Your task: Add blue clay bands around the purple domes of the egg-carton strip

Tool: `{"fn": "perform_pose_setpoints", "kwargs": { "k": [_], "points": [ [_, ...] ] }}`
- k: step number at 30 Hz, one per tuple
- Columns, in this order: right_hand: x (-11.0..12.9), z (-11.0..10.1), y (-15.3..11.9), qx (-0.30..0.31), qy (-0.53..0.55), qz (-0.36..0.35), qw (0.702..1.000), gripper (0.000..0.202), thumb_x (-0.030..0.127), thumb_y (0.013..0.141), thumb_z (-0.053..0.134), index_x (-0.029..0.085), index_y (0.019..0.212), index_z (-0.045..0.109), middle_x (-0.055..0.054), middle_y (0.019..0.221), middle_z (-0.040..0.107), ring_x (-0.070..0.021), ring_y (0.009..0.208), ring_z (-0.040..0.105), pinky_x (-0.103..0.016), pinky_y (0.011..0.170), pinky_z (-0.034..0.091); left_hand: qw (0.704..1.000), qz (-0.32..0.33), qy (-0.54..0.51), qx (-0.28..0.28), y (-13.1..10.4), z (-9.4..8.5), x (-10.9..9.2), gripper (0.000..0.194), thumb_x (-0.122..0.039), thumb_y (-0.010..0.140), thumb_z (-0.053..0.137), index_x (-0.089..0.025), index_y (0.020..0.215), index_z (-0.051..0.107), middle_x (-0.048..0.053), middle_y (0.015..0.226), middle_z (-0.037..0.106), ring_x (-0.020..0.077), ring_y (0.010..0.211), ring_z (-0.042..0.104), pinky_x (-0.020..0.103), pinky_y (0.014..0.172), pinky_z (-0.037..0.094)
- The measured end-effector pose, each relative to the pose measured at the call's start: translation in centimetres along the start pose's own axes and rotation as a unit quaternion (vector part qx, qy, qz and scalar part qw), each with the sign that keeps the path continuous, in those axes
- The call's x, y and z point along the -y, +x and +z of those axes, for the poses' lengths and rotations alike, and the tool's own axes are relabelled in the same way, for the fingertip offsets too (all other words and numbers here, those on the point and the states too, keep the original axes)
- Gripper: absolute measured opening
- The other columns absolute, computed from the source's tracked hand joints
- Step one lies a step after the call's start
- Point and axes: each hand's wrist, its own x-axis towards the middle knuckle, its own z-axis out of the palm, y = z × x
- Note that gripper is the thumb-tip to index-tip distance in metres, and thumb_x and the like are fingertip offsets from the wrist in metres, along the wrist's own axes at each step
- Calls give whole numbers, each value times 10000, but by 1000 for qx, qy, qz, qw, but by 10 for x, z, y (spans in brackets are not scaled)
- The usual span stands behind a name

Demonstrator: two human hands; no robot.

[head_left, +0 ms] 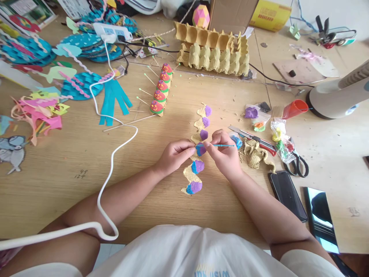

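In front of me lies a cut egg carton strip point(192, 175) with a zigzag edge, its bumps covered with purple clay and some also with blue clay. My left hand point(176, 157) is closed on the strip's left edge near the middle. My right hand point(227, 157) pinches a thin blue modelling tool point(223, 146), which lies level across a purple and blue bump. Fingers partly hide the middle of the strip. Farther back stands a finished-looking strip point(160, 92) with red and green clay bumps, drawn faces and green-tipped sticks.
On the right lie a utility knife point(253, 138), carton scraps point(253, 154), bagged clay point(278, 134), scissors point(298, 165) and two phones point(288, 196). Egg cartons point(219, 59) stand at the back. A white cable point(111, 165) crosses the left side, near blue paper strips point(112, 102).
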Motion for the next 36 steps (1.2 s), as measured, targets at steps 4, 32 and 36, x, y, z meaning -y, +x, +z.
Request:
{"fn": "perform_pose_setpoints", "kwargs": {
  "k": [4, 32, 36],
  "points": [
    [3, 0, 0, 7, -9, 0, 1000, 248, 273, 881, 742, 232, 710, 567, 9, 788, 534, -169, 804, 541, -366, 819, 449, 999, -32, -15, -14, 0, 1, 1, 226, -386, 888, 709, -177, 833, 776, 31, 821, 733, 154, 787, 650, 269, 735, 496],
    [7, -3, 0, 25, -5, 9, 1000, 293, 408, 881, 743, 237, 724, 564, -7, 832, 528, -186, 837, 545, -388, 835, 471, 1000, -6, 12, 5, 1, 3, 0, 209, -382, 883, 738, -180, 838, 766, 23, 797, 689, 140, 752, 612, 257, 675, 481],
    [7, -3, 1, 16, -42, -17, 999, 252, 345, 880, 741, 241, 733, 564, -4, 811, 523, -186, 817, 540, -385, 813, 464, 1000, 7, 19, 3, 1, 3, 0, 196, -362, 886, 736, -176, 824, 758, 32, 814, 702, 146, 773, 630, 267, 700, 494]
  ]
}}
